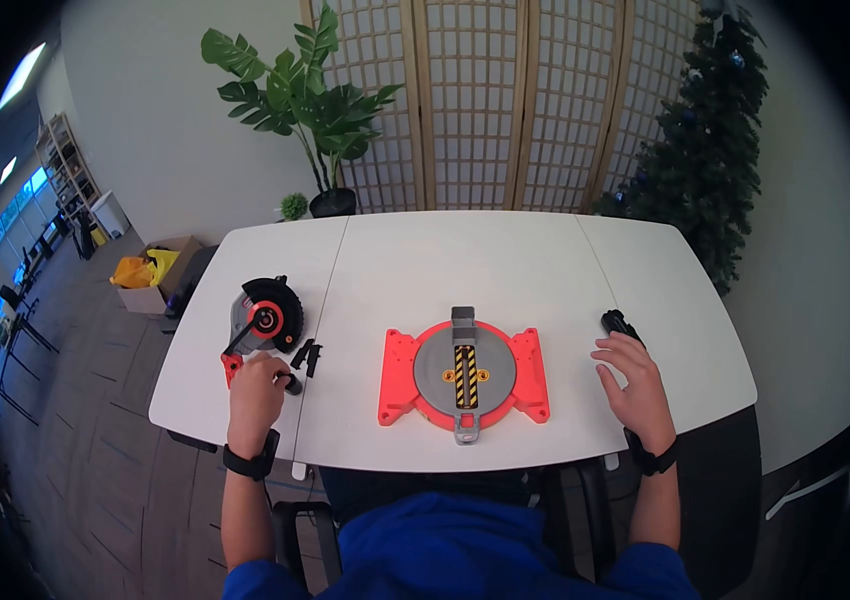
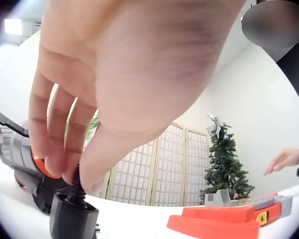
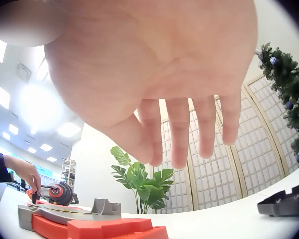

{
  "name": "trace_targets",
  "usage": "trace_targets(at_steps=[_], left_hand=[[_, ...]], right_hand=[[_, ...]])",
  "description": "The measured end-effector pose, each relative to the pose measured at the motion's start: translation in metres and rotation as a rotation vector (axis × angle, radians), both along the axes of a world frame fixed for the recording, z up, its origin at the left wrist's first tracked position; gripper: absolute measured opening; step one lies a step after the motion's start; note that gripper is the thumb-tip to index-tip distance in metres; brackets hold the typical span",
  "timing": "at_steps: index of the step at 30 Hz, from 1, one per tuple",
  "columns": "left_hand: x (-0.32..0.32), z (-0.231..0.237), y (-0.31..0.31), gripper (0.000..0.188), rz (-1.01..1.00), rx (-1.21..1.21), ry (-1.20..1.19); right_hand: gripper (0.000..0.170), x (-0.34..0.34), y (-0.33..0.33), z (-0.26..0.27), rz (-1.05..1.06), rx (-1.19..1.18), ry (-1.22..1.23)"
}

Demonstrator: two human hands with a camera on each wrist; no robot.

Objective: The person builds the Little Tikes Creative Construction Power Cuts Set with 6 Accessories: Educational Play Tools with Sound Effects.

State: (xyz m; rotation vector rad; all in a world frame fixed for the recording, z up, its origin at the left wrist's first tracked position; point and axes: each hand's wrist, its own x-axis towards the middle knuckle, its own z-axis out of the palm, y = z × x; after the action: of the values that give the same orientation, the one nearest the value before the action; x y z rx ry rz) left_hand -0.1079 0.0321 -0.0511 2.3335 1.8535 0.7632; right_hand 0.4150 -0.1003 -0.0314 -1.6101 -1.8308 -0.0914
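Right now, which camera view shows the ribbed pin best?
Left wrist: the ribbed pin appears close up, its ridges clear between the left hand and black cup. In the head and right wrist views, I cannot make the pin out.

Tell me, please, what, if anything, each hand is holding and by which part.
The left hand pinches the ridged black piece by its upper end, over the dark holder. The right hand holds nothing.

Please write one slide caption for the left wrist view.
Left hand pinches a black threaded rod above a dark hexagonal holder.
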Motion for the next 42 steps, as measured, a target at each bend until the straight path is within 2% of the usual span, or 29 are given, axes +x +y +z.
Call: trace_targets(at_steps=[4,7,8,10,12,14,16,18,20,22,24,28,31,34,38,42], left_hand=[[0.022,0.024,-0.017,0.010,-0.052,0.079,-0.064],[0.052,0.055,-0.036,0.017,-0.246,0.136,-0.136],[0.061,0.062,-0.041,0.017,-0.244,0.138,-0.138],[0.077,0.073,-0.049,0.020,-0.466,0.198,-0.165],[0.092,0.081,-0.058,0.021,-0.539,0.178,-0.180],[0.106,0.084,-0.063,0.023,-0.613,0.157,-0.197],[0.119,0.086,-0.066,0.024,-0.776,0.141,-0.238],[0.132,0.081,-0.067,0.023,-0.820,0.162,-0.243],[0.141,0.077,-0.067,0.022,-0.910,0.193,-0.264],[0.144,0.073,-0.066,0.022,-0.920,0.208,-0.262],[0.152,0.068,-0.069,0.026,-0.976,0.186,-0.327],[0.152,0.067,-0.063,0.036,-0.917,0.098,-0.324],[0.144,0.053,-0.044,0.051,-0.759,0.117,-0.217],[0.138,0.039,-0.024,0.050,-0.668,0.080,-0.228],[0.132,0.029,-0.004,0.051,-0.626,-0.022,-0.213],[0.126,0.014,0.012,0.065,-0.621,-0.091,-0.109]], right_hand=[[0.017,-0.017,-0.001,0.008,0.073,-0.003,0.029],[0.018,-0.038,0.001,0.021,0.166,-0.003,0.056],[0.018,-0.046,0.002,0.026,0.168,-0.002,0.054],[0.018,-0.060,0.005,0.033,0.253,0.022,0.075],[0.020,-0.070,0.009,0.035,0.299,0.063,0.044],[0.024,-0.086,0.011,0.041,0.422,0.045,0.031],[0.031,-0.098,0.010,0.040,0.466,0.042,0.025],[0.045,-0.113,0.006,0.043,0.549,-0.011,0.086],[0.046,-0.122,0.007,0.037,0.583,0.038,0.063],[0.047,-0.129,0.005,0.035,0.622,-0.052,0.160],[0.045,-0.131,0.004,0.029,0.612,-0.084,0.152],[0.041,-0.128,0.007,0.022,0.560,-0.041,0.168],[0.041,-0.121,0.007,0.023,0.499,-0.096,0.175],[0.042,-0.113,0.007,0.023,0.441,-0.156,0.181],[0.040,-0.103,0.010,0.018,0.420,-0.154,0.163],[0.039,-0.098,0.012,0.015,0.421,-0.161,0.164]])
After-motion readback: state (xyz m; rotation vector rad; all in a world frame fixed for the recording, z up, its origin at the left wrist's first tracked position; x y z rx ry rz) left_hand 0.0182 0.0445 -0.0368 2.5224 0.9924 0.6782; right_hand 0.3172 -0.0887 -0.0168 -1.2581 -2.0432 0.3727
